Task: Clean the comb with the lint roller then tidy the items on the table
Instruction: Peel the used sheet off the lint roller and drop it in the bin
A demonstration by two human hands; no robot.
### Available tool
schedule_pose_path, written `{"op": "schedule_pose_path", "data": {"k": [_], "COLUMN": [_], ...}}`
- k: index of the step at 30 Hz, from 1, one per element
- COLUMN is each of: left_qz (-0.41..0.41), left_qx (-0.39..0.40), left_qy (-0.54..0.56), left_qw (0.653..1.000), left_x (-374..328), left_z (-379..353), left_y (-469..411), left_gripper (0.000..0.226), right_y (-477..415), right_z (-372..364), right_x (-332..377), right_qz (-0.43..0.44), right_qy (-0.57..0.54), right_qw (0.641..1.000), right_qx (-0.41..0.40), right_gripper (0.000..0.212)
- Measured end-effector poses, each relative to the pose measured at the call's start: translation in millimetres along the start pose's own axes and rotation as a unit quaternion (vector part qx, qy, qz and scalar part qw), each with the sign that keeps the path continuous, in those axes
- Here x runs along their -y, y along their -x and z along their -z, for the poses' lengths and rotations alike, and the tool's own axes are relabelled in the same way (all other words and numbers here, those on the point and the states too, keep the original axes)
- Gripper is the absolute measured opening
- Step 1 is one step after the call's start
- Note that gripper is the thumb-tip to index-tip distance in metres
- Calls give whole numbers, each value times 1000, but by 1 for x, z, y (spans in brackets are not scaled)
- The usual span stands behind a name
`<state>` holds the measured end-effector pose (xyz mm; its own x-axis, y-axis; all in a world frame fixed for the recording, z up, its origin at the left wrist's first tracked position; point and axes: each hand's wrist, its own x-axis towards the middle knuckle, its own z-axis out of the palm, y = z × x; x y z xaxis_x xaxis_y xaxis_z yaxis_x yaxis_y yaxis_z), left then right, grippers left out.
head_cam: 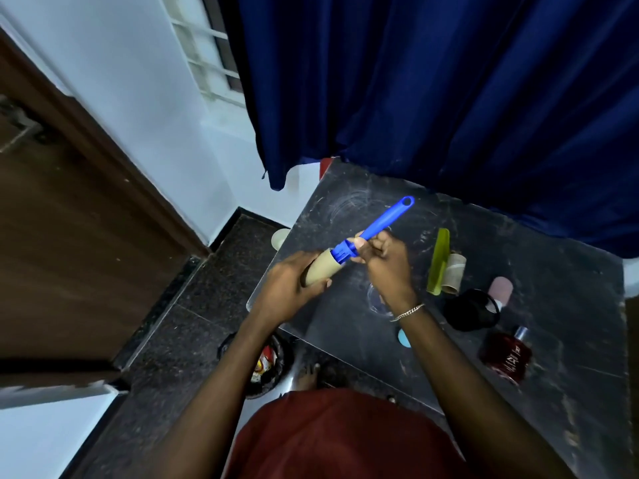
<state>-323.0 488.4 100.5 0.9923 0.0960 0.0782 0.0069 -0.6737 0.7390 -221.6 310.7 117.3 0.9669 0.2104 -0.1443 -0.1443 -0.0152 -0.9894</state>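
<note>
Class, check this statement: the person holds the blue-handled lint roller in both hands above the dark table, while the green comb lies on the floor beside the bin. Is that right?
Not quite. In the head view the comb lies on the table, beside a cardboard tube, not on the floor. The rest holds: the left hand and right hand hold the lint roller above the table.

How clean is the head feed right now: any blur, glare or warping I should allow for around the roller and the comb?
Head view: dim, bluish light; the lint roller and both hands, left and right, read fairly sharp; the comb is clear; the dark table shows pale scuffs and a faint sheen, no harsh glare; wide-angle warping bends the door and curtain at the edges.
</note>
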Motion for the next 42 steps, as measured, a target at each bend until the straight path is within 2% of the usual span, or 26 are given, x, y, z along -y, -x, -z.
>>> {"op": "schedule_pose_path", "data": {"k": [5,12,23,33,38,42], "left_qz": [39,105,235,339,361,393], "left_qx": [-15,-38,-98,-104,-114,-109], "left_qy": [-3,-9,15,28,42,60], "left_qw": [999,994,967,935,925,911], "left_x": [31,64,116,167,196,228], "left_z": [27,48,64,42,29,14], "left_y": [21,46,122,182,197,207], "left_gripper": [48,44,50,53,56,58], "right_y": [-30,-43,-28,-22,-21,-22], "right_z": [3,-30,-134,-213,-248,-273], "right_x": [11,3,-31,-88,-124,-152], "right_qz": [-30,-67,-109,-140,-147,-152], "right_qy": [-54,-70,24,90,131,153], "right_qw": [997,995,978,950,937,930], "right_qx": [-36,10,178,265,289,299], "right_gripper": [10,9,13,4,18,20]}}
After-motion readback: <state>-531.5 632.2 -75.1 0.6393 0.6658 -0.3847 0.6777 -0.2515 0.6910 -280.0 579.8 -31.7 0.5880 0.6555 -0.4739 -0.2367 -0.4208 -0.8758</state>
